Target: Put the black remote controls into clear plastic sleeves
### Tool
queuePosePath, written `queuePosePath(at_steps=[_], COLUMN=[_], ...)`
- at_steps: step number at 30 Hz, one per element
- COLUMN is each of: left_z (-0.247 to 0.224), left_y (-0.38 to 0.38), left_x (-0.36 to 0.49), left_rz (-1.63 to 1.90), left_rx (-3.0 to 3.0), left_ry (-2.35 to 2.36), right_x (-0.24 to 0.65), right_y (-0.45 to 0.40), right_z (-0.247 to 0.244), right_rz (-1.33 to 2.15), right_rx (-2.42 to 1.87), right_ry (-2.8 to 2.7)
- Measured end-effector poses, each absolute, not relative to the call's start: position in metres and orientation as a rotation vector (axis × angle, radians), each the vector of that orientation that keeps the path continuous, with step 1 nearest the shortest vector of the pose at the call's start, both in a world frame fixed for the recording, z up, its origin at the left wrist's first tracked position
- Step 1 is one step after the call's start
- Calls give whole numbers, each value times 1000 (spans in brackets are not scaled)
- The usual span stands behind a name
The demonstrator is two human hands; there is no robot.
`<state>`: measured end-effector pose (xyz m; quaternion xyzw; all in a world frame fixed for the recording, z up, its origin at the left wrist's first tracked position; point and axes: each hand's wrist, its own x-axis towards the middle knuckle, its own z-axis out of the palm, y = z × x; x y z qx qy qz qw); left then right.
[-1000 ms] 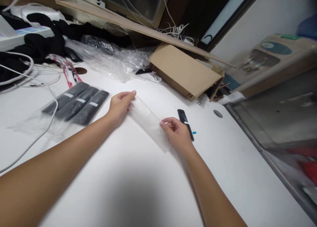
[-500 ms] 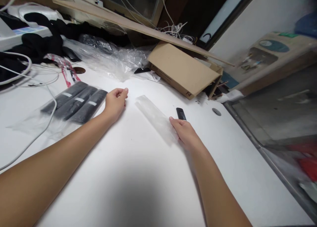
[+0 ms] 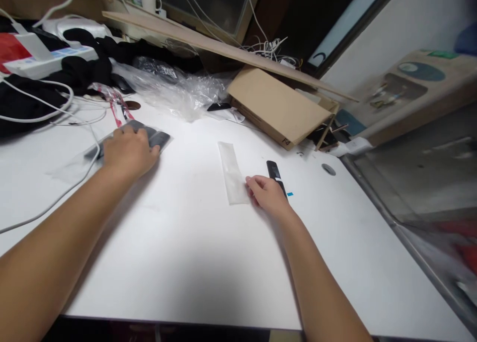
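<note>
Clear sleeve point(image 3: 231, 177), one, on the surface point(image 3: 186, 252) beside the right hand point(image 3: 266, 195); fingers curled, grip unclear. Bagged dark pack point(image 3: 161, 139), one, beneath the left hand point(image 3: 128, 150); fingers draped, grasp unclear; dragging could snag the crossing white cable point(image 3: 99, 149).

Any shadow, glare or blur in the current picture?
Head view: soft shadow across the near white tabletop; head view: glints on crumpled clear plastic; head view: the flat translucent plastic sleeve shows little contrast; head view: the beige box with blue oval looks smeared.
</note>
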<state>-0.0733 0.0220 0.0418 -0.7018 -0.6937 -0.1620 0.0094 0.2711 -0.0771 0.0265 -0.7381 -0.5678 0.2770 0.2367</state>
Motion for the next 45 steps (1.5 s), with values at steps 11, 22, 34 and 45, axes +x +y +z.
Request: queuePosePath(at_steps=[11,22,34,45], left_z=[26,17,34,45], left_y=[24,14,4,-30], left_x=[-65,-39,-26,5], left_rz=[-512,-644,-1255,-2548], left_rx=[-2285,-2559,-2740,-2812], left_ry=[-2217,-2138,-2418,-2332], right_x=[265,242,206,176], right_y=[-81,-91,-106,-117], right_z=[33,40,44,40], right_rz=[402,271,1037,1820], right_rx=[-1987,-1818,-1459,-1147], right_ry=[-1772,-1779,-1484,-1133])
